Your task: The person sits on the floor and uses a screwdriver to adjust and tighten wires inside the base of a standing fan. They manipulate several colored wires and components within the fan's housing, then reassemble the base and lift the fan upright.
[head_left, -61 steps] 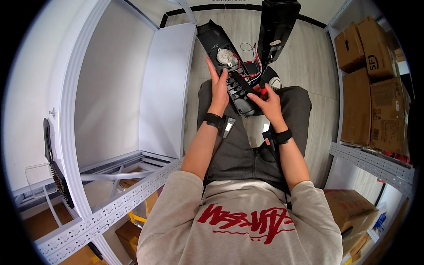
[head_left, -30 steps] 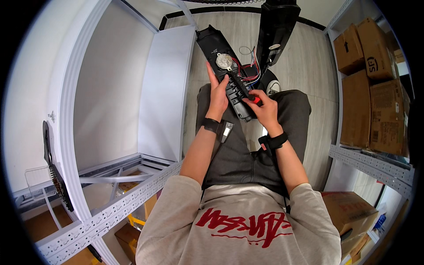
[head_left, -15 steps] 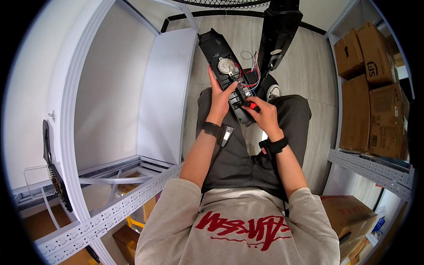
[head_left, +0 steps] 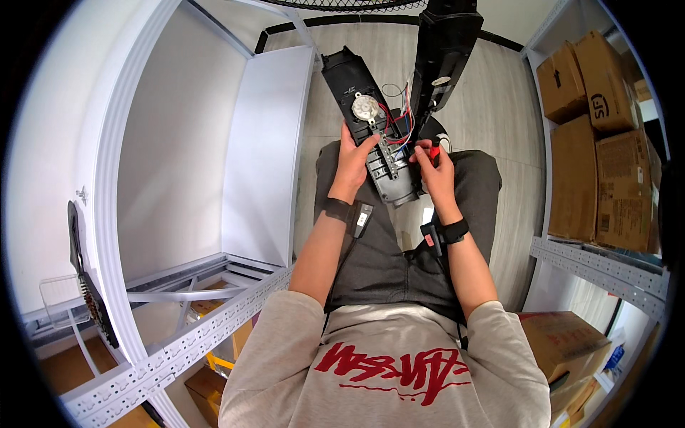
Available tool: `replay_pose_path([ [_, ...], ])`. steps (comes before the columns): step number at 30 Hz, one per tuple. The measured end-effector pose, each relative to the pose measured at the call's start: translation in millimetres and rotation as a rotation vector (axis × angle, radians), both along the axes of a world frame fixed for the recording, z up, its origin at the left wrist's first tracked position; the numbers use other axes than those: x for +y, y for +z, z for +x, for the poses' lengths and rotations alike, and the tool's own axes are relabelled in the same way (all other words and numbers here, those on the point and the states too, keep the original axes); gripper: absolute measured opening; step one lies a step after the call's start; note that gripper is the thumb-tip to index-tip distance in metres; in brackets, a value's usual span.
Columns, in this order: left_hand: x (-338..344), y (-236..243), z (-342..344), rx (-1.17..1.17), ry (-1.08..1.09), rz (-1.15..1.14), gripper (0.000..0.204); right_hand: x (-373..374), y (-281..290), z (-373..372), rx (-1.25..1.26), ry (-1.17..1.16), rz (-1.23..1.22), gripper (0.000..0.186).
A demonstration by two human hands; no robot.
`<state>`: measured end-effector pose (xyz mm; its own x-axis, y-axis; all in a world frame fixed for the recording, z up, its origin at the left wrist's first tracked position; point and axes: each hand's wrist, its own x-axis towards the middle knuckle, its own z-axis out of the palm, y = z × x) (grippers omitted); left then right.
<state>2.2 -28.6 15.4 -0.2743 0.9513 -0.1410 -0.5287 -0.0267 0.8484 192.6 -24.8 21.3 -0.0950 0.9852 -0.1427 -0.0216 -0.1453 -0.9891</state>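
Note:
A long black plastic housing (head_left: 348, 75) slants above my lap, its open inner side up. My left hand (head_left: 349, 168) is closed round its left edge, with the thumb over the inside. A round whitish part (head_left: 365, 108) sits in the housing, and a dark strip (head_left: 388, 158) with a row of holes runs below it. Red, white and blue wires (head_left: 408, 120) lead from the housing toward a tall black column (head_left: 446, 60). My right hand (head_left: 438, 177), just right of the housing and apart from it, grips a red-and-black screwdriver (head_left: 434, 153); its tip is hard to make out.
White metal shelving (head_left: 264, 150) stands on the left. More shelving on the right holds several cardboard boxes (head_left: 571, 178). A black hairbrush-like object (head_left: 91, 285) hangs at far left. Black mesh (head_left: 357, 7) crosses the top, and my shoe (head_left: 444, 141) is partly hidden by the column.
My right hand has lifted off the housing and moved right and up, the screwdriver now pointing more upright. The left hand keeps its hold on the housing.

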Motion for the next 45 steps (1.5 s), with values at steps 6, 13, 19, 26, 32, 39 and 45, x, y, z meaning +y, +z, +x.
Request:
replay_pose_path([
  [6, -1, 0, 3, 0.002, -0.071, -0.022, 0.070, 6, -5, 2, 0.057, 0.075, -0.052, 0.024],
  [13, -3, 3, 3, -0.033, -0.041, -0.017, 0.065, 6, -9, 3, 0.007, -0.005, 0.026, 0.022],
  [19, -4, 4, 3, -0.038, -0.030, -0.028, 0.059, 4, -6, 6, -0.097, 0.040, 0.084, 0.017],
  [26, -2, 1, 2, -0.058, -0.043, 0.004, 0.056, 0, -3, 2, -0.125, 0.112, 0.225, 0.018],
  [32, -2, -1, 0, -0.051, -0.035, 0.021, 0.055, -1, 3, 2, -0.164, 0.128, 0.178, 0.019],
  [39, -3, -2, 1, -0.053, -0.028, 0.024, 0.057, -3, -1, 0, -0.151, 0.098, 0.145, 0.020],
  [45, -4, 1, 2, -0.047, -0.040, 0.008, 0.061, -2, -3, 0, -0.164, 0.088, 0.214, 0.020],
])
